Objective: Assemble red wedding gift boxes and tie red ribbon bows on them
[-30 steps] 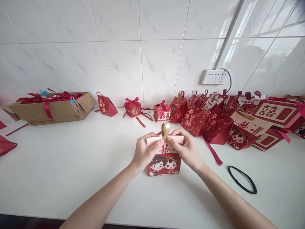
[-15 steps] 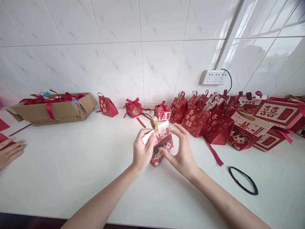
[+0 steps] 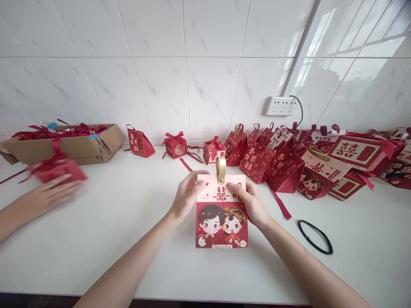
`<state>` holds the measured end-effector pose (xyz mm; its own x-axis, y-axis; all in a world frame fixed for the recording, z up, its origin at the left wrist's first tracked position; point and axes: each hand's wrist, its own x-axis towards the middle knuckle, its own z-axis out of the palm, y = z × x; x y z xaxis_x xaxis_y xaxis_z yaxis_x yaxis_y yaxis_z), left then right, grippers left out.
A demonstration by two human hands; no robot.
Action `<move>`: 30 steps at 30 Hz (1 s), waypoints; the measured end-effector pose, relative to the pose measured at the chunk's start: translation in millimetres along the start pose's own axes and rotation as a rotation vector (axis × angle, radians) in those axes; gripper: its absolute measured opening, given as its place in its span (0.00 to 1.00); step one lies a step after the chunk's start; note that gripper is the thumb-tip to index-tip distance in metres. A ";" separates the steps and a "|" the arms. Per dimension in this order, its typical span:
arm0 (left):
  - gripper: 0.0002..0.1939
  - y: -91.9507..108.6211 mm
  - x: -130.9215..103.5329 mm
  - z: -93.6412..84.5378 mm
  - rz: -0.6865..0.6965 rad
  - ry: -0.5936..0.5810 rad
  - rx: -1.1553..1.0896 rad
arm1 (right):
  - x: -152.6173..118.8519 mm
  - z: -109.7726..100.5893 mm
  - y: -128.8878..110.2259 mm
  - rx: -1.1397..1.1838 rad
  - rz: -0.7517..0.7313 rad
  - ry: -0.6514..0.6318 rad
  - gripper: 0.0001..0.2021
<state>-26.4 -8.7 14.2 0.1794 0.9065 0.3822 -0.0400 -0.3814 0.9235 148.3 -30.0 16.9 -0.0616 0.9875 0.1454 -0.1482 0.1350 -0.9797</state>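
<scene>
A red and cream wedding gift box with a cartoon couple on its front faces me, upright at the middle of the table. On its top stands a gold strap loop fixed with a stud. My right hand grips the upper right side, thumb on the front face and fingers hidden behind. At the upper left edge, my left hand holds the box with its thumb near the front and its fingers curled behind, slightly blurred.
Several red gift boxes crowd the back right of the white table. A black loop lies at right. A cardboard box with ribbons stands at left, where another person's hand touches a blurred red box.
The gift box has turned to show its front squarely to me. My right hand has closed on its side. The other person's hand has moved in from the left with a ribboned red box.
</scene>
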 end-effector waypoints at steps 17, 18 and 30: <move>0.17 -1.3 -9.5 7.1 0.152 -0.145 0.298 | -5.7 -5.2 -17.9 -0.273 -0.341 0.063 0.15; 0.17 -2.9 -9.7 7.5 0.155 -0.165 0.312 | -6.0 -6.2 -18.4 -0.294 -0.346 0.072 0.11; 0.15 -14.4 -10.4 7.4 0.214 -0.239 0.402 | -15.7 -13.3 -43.3 -0.457 -0.473 -0.008 0.11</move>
<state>-20.4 -13.9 -3.3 0.4304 0.7517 0.4997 0.2718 -0.6359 0.7223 168.9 -50.3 55.2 -0.1006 0.8126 0.5740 0.2730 0.5773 -0.7695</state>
